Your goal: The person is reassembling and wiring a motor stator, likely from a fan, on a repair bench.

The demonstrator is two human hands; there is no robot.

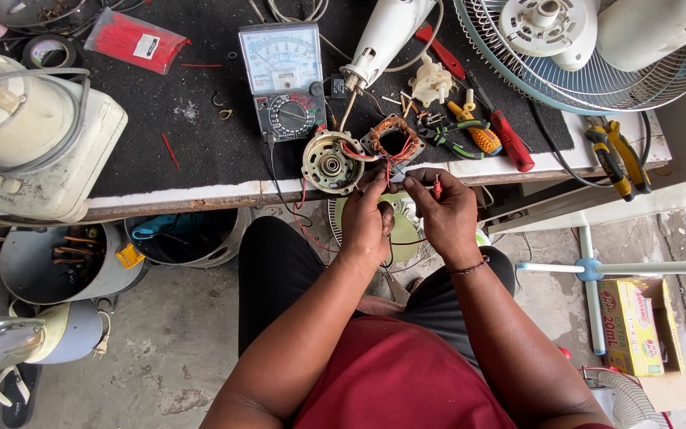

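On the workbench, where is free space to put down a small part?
Free: the black mat between the blender base and the multimeter, apart from small scraps. Crowded: right of the multimeter, around the stator, screwdrivers, and fan grille.

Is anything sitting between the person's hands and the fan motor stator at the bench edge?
Nothing visible does. The left hand and right hand are just below the stator, holding its red wires. The right hand also pinches a red probe.
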